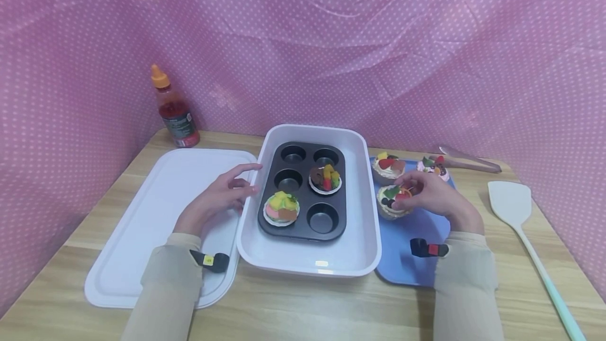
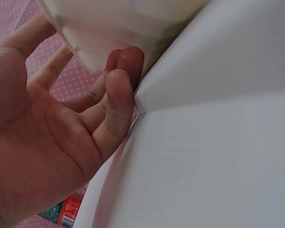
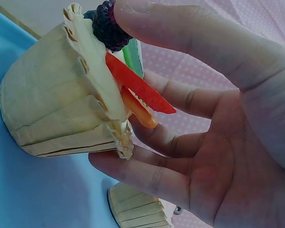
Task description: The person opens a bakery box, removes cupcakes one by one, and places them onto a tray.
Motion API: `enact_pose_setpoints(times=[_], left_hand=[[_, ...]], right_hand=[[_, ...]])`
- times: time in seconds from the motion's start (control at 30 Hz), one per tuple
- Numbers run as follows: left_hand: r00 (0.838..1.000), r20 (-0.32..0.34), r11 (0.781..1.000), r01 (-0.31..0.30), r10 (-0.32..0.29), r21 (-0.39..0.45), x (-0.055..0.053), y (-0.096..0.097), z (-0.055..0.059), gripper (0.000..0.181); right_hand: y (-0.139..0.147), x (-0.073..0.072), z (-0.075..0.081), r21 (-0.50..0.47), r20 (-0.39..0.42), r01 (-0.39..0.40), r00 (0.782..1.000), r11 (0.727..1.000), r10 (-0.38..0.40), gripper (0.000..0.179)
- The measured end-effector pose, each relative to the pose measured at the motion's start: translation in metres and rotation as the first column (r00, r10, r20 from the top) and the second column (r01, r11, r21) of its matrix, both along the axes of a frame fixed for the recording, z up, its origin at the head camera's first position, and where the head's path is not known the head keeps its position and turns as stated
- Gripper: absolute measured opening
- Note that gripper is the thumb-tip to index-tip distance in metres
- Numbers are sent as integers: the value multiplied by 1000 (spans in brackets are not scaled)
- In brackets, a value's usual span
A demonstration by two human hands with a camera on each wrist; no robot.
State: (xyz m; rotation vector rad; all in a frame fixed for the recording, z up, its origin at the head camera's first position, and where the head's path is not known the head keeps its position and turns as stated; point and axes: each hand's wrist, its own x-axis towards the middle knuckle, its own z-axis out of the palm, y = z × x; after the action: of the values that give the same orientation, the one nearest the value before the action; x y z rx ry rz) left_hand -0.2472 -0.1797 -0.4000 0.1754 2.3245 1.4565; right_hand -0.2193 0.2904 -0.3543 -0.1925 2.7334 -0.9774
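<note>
My right hand point(image 1: 428, 193) is over the right side of a toy cupcake point(image 1: 389, 209) on a blue board point(image 1: 407, 257). In the right wrist view, the cupcake point(image 3: 61, 95) has a pleated cream wrapper and berry toppings; my thumb overlaps a blackberry point(image 3: 109, 26), and other fingertips are at the wrapper's rim. Loosely bent, my left hand point(image 1: 220, 193) is at the left rim of a white bin point(image 1: 307, 270), fingertips by its edge. Inside lies a dark muffin pan point(image 1: 300, 233) bearing a yellow-topped cupcake point(image 1: 281, 209) and a chocolate-and-fruit cupcake point(image 1: 325, 179).
Two more cupcakes, one strawberry-topped point(image 1: 388, 168) and one pink point(image 1: 433, 168), are near the board's far edge. Tongs point(image 1: 468, 159) lie behind, a white spatula point(image 1: 510, 201) to the right. At left are a white tray point(image 1: 156, 214) and a sauce bottle point(image 1: 177, 114).
</note>
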Motion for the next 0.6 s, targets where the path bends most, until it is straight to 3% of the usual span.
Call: enact_pose_setpoints(times=[0.33, 0.47, 0.6], left_hand=[[1000, -3, 1000, 4, -4, 14, 0, 0, -1, 66], [1000, 8, 1000, -9, 9, -3, 0, 0, -1, 66], [1000, 8, 1000, -14, 14, -17, -1, 0, -1, 66]], right_hand=[[0, 1, 3, -17, 1, -3, 1000, 1000, 3, 63], [0, 3, 7, -33, -36, -9, 999, 999, 7, 63], [-1, 5, 13, -43, -42, 19, 999, 999, -21, 66]])
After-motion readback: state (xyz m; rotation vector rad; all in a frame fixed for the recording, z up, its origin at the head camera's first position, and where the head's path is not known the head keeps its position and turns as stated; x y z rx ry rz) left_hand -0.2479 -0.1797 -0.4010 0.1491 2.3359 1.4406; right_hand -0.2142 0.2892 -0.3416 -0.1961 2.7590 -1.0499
